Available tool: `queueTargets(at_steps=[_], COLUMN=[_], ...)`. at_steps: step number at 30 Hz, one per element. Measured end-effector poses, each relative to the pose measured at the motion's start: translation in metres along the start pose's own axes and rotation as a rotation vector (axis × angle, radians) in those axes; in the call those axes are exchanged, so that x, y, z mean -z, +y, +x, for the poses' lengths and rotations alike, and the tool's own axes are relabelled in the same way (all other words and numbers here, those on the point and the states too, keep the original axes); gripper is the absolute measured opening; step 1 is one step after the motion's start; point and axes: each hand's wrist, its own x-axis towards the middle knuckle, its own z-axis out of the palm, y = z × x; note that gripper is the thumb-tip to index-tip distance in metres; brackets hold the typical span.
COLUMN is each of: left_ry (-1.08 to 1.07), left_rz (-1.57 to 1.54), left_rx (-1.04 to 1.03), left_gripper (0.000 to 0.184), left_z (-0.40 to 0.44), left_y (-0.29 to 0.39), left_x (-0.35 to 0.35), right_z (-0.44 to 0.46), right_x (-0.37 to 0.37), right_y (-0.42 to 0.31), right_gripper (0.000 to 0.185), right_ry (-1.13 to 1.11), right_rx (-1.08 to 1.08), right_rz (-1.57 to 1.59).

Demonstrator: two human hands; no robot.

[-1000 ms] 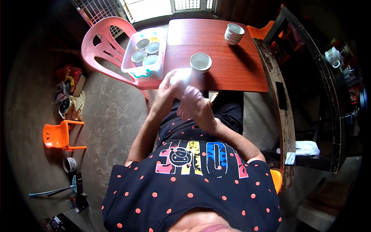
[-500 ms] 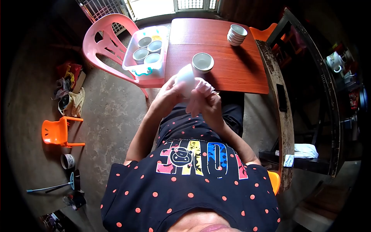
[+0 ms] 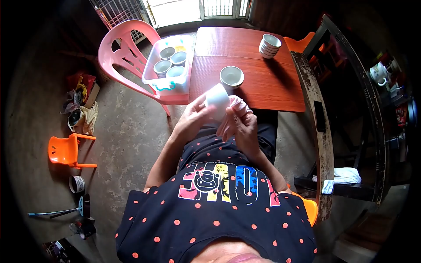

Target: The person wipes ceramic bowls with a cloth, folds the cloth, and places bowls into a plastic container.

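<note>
My left hand (image 3: 193, 117) is closed round a white bowl (image 3: 217, 100), tilted on its side above my lap. Bunched in my right hand (image 3: 244, 127) is a pale pink cloth (image 3: 237, 106), pressed against the bowl's right side. Just beyond the held bowl, another bowl (image 3: 231, 77) stands upright near the front edge of the red table (image 3: 267, 94). A stack of several bowls (image 3: 269, 46) is at the table's back right. On the left, a clear plastic bin (image 3: 158, 92) holds several bowls (image 3: 162, 67).
The bin rests on a pink chair (image 3: 115, 65) left of the table. A worn wooden bench (image 3: 323, 162) with a dark phone (image 3: 319, 116) on it runs along the right. A small orange chair (image 3: 62, 150) stands on the floor at left.
The held bowl has turned and come slightly lower, and its shape is clearer. The cloth has shifted along the bowl with my right hand. The view has tilted a little.
</note>
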Motion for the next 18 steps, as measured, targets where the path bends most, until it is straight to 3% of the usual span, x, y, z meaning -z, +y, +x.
queueTargets(at_steps=[3,4,7,9,11,14,15,17,18], left_ry=[-0.049,-0.032,-0.150,0.008,-0.029,0.007,-0.010,0.105,0.120], left_rz=[0.614,0.988,0.439,-0.055,-0.228,-0.025,0.260,1.164,1.245], left_rx=[-0.430,-0.543,-0.544,-0.220,0.016,-0.132,-0.238,-0.759,-0.710], left_gripper=[0.080,0.097,0.097,0.086,0.082,0.080,0.081,0.084,0.085], left_z=[-0.002,-0.001,0.001,0.002,0.003,-0.003,-0.006,-0.006,-0.010], left_y=[0.003,0.005,0.001,0.001,-0.003,0.002,0.006,0.005,0.002], left_x=[-0.012,-0.012,-0.011,-0.009,-0.001,-0.017,-0.024,-0.032,-0.038], right_z=[0.002,0.002,0.001,-0.001,-0.003,-0.002,-0.001,0.003,0.004], right_x=[0.004,0.008,0.002,-0.001,-0.002,-0.004,0.001,0.011,0.012], right_y=[-0.011,-0.010,-0.016,-0.009,-0.007,-0.018,-0.019,-0.019,-0.027], right_gripper=[0.025,0.025,0.025,0.025,0.025,0.030,0.030,0.032,0.032], right_ry=[-0.019,-0.015,0.006,0.011,0.006,0.011,0.004,-0.016,-0.019], right_rx=[-0.028,-0.051,-0.082,-0.015,-0.019,-0.084,-0.114,-0.176,-0.203], right_rz=[-0.001,-0.028,-0.025,-0.002,0.013,-0.047,-0.079,-0.145,-0.138])
